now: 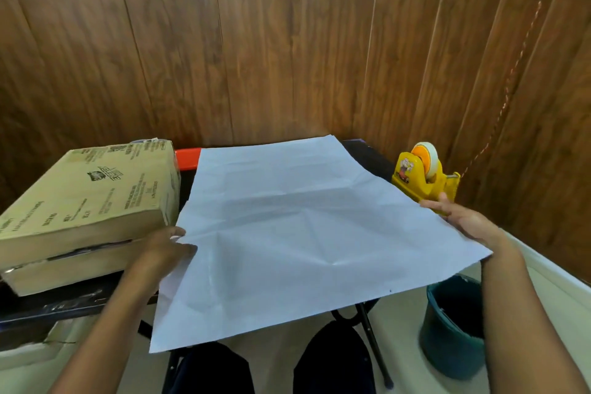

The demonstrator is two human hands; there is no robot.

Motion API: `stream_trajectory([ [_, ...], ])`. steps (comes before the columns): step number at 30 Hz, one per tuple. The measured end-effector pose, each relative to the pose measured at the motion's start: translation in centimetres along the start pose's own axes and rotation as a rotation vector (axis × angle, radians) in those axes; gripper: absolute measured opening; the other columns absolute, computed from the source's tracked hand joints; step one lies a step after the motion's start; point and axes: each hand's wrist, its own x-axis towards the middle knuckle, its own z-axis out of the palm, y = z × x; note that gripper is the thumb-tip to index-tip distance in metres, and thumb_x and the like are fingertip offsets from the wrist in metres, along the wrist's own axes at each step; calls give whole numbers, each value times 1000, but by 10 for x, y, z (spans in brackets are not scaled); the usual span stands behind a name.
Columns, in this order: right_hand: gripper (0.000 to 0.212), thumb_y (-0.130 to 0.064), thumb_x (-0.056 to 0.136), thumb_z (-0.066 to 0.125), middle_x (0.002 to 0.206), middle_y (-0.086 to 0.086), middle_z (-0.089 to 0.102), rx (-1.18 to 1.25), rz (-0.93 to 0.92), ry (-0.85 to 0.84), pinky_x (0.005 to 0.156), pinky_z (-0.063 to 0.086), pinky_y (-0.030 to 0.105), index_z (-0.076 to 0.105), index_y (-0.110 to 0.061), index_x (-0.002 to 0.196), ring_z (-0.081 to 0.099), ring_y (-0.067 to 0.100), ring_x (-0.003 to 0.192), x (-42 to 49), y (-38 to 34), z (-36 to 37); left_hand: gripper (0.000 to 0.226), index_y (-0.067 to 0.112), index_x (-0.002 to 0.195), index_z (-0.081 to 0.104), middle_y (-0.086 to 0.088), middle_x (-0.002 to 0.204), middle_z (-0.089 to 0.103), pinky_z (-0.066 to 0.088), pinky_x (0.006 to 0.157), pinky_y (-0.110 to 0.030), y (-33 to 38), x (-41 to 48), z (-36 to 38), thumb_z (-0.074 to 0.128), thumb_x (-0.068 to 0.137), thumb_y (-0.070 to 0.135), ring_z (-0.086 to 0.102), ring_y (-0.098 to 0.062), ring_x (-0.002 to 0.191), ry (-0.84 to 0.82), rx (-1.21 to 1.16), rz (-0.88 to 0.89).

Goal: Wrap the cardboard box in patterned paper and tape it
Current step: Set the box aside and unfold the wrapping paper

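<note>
A large creased sheet of paper (pixel 297 233) lies across the small dark table, its plain white side up, and its near edge hangs over the table's front. My left hand (pixel 163 253) grips the sheet's left edge. My right hand (pixel 463 221) holds the right edge, thumb on top. A flat cardboard box (pixel 86 198) with black print sits on the table's left side, stacked on a second box (pixel 64 269). It touches neither hand. A yellow tape dispenser (pixel 422 173) with a roll of tape stands at the table's right, just beyond my right hand.
Wood-panelled walls close in behind and to the right. A teal bucket (pixel 454 326) stands on the floor at the right, below the table. A red strip (pixel 188 158) shows at the table's back edge. My knees in dark trousers are under the table's front.
</note>
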Motion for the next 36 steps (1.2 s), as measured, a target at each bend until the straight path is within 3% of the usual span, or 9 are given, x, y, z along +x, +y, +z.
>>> stream_trajectory([
  [4,28,-18,92,60,124,7,57,-692,-58,43,76,41,23,65,-16,119,50,19,100,1,-5,15,25,11,94,55,-11,108,57,45,76,-32,0,-12,10,48,92,34,52,-25,92,99,708,113],
  [7,32,-9,90,60,129,7,57,-901,-163,84,59,40,14,63,-15,122,51,18,96,7,1,27,32,16,108,55,-11,122,53,42,82,-30,4,-23,27,38,96,40,48,-28,113,156,974,137],
  [11,38,-20,89,63,136,7,52,-1018,-198,210,88,46,37,59,-23,127,50,29,117,19,12,39,36,17,119,54,-7,130,47,41,83,-29,15,-31,46,31,100,37,47,-26,118,133,1106,122],
  [13,37,-26,90,62,144,7,43,-1100,-246,248,98,42,47,59,-29,127,41,30,127,19,14,51,37,16,122,53,-5,130,48,40,91,-32,13,-25,53,31,100,36,46,-25,121,63,1066,195],
  [16,36,-23,91,61,146,5,42,-1035,-301,113,99,37,31,59,-24,126,43,25,129,12,13,77,48,17,140,36,-4,152,25,25,110,-42,4,-10,69,28,99,42,24,-23,139,-135,1001,319],
  [19,34,-25,93,55,144,1,45,-1117,-258,-47,93,36,24,59,-26,127,46,21,126,7,16,98,58,25,149,14,3,158,2,9,114,-47,-10,-4,78,23,98,51,4,-22,145,-265,1018,242],
  [24,26,-18,89,62,131,1,58,-883,-314,-17,80,33,17,67,-17,115,52,18,118,9,8,121,43,10,128,46,-5,136,44,31,102,-36,-6,-5,69,34,99,39,37,-22,130,-163,901,348],
  [28,24,-15,89,63,114,-1,61,-611,-418,-96,81,36,17,68,-12,113,56,12,102,6,-12,178,39,16,132,52,1,139,49,32,99,-22,16,-6,48,48,96,32,44,-15,127,-76,516,453],
  [36,18,-4,94,48,95,10,67,-157,-336,-430,75,49,28,64,-6,102,66,21,81,-5,-53,319,20,12,109,63,-2,97,69,48,62,-19,54,12,-42,47,97,12,64,-12,80,36,-110,384],
])
